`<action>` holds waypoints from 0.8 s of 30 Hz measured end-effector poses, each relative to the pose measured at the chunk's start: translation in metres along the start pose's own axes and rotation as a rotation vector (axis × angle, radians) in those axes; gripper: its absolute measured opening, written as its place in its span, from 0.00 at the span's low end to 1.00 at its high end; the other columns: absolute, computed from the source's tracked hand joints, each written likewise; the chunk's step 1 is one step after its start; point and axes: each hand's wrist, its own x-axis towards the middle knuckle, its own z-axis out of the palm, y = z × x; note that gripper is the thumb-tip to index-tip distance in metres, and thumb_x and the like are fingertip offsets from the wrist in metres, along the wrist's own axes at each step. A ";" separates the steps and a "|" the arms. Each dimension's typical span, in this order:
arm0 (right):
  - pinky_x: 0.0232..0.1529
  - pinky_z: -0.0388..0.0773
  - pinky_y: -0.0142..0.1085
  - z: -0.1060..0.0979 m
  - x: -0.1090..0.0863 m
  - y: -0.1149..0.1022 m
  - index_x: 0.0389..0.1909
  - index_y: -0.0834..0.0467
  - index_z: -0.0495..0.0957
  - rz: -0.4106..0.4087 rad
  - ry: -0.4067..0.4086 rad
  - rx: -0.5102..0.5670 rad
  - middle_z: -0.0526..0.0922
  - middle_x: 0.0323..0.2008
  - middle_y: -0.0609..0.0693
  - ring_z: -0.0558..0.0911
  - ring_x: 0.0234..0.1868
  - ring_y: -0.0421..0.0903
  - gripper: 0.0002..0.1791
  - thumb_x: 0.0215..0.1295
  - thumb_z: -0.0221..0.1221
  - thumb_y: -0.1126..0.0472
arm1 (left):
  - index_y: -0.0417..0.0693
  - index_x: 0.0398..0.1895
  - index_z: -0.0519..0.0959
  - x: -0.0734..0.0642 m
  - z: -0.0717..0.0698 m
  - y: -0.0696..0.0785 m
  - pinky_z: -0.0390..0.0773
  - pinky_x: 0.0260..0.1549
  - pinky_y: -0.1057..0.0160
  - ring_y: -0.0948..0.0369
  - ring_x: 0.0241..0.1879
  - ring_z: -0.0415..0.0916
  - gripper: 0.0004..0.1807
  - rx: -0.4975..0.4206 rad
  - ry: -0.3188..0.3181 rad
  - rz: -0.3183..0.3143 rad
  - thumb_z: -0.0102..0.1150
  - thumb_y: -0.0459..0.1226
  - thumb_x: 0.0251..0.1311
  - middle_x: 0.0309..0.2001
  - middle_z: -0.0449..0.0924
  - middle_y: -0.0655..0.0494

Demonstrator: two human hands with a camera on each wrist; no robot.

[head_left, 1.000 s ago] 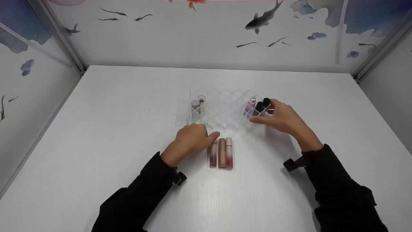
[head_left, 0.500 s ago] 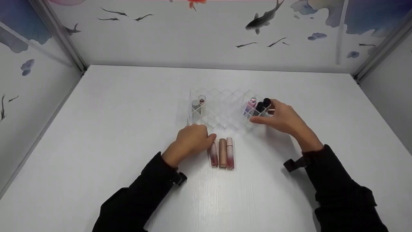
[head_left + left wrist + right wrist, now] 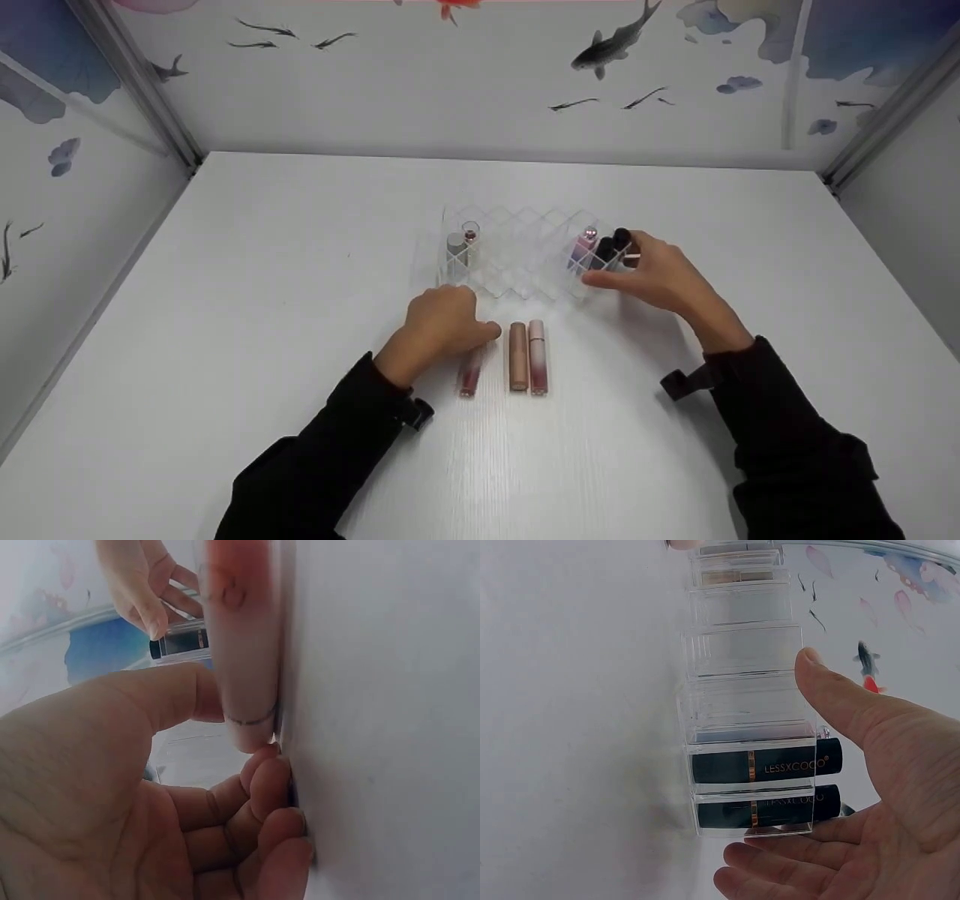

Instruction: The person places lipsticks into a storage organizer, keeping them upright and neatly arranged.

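In the head view my left hand (image 3: 442,319) is low over the table, holding a lip gloss tube (image 3: 470,376) with a deep red end. The left wrist view has that tube (image 3: 244,667) between thumb and fingertips at its pale end, the fingertips right at the tabletop. My right hand (image 3: 660,274) grips the right end of a clear plastic lipstick organizer (image 3: 525,255), thumb along the front and fingers behind. Two black lipsticks (image 3: 765,765) stand in its end slots, beside a pink-purple bottle (image 3: 583,246). Bare slots fill its middle.
A tan tube (image 3: 518,356) and a pink-red lip gloss (image 3: 538,360) lie side by side in front of the organizer. A grey-capped tube (image 3: 456,251) and a small gold-topped one (image 3: 470,238) occupy its left end. Printed panels (image 3: 450,90) enclose the white table.
My left hand has taken hold of the leftmost lip gloss and drawn it left, apart from the other two tubes. The right hand and organizer stay put.
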 end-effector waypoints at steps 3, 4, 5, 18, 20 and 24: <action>0.67 0.66 0.59 0.000 0.000 0.001 0.77 0.67 0.54 0.001 0.003 0.000 0.68 0.70 0.68 0.68 0.71 0.63 0.69 0.49 0.65 0.21 | 0.53 0.12 0.63 0.000 -0.001 0.000 0.65 0.19 0.59 0.57 0.22 0.65 0.23 0.008 0.006 -0.002 0.61 0.49 0.57 0.18 0.63 0.58; 0.67 0.66 0.59 0.000 0.000 0.001 0.77 0.67 0.54 0.003 0.003 0.002 0.68 0.70 0.68 0.68 0.71 0.63 0.69 0.49 0.65 0.22 | 0.53 0.12 0.63 -0.001 -0.002 0.000 0.65 0.19 0.59 0.58 0.22 0.65 0.24 0.005 0.003 -0.003 0.61 0.49 0.57 0.18 0.62 0.59; 0.67 0.66 0.59 0.000 0.000 0.001 0.77 0.67 0.54 0.005 0.002 0.003 0.68 0.70 0.68 0.68 0.71 0.63 0.69 0.49 0.65 0.21 | 0.53 0.12 0.63 -0.001 -0.002 0.000 0.64 0.18 0.59 0.58 0.22 0.65 0.24 0.000 0.000 -0.004 0.61 0.49 0.57 0.17 0.62 0.59; 0.67 0.65 0.60 0.000 0.001 0.000 0.78 0.67 0.51 0.023 -0.006 0.003 0.66 0.71 0.68 0.67 0.71 0.64 0.71 0.48 0.64 0.20 | 0.54 0.05 0.65 0.000 -0.021 -0.011 0.56 0.15 0.68 0.66 0.13 0.56 0.24 -0.313 -0.133 0.083 0.57 0.47 0.57 0.12 0.68 0.63; 0.67 0.65 0.59 0.000 0.001 0.001 0.78 0.67 0.51 0.018 -0.005 0.005 0.66 0.71 0.68 0.67 0.71 0.64 0.71 0.48 0.64 0.20 | 0.48 0.08 0.73 0.000 -0.025 -0.014 0.63 0.17 0.68 0.66 0.15 0.64 0.24 -0.387 -0.135 0.110 0.58 0.48 0.60 0.18 0.79 0.59; 0.67 0.66 0.59 0.001 0.001 0.002 0.78 0.66 0.53 0.014 -0.002 0.014 0.67 0.71 0.67 0.68 0.71 0.63 0.70 0.48 0.65 0.21 | 0.39 0.26 0.86 0.000 -0.033 -0.020 0.76 0.26 0.65 0.59 0.27 0.78 0.22 -0.527 -0.132 0.133 0.58 0.50 0.65 0.31 0.87 0.53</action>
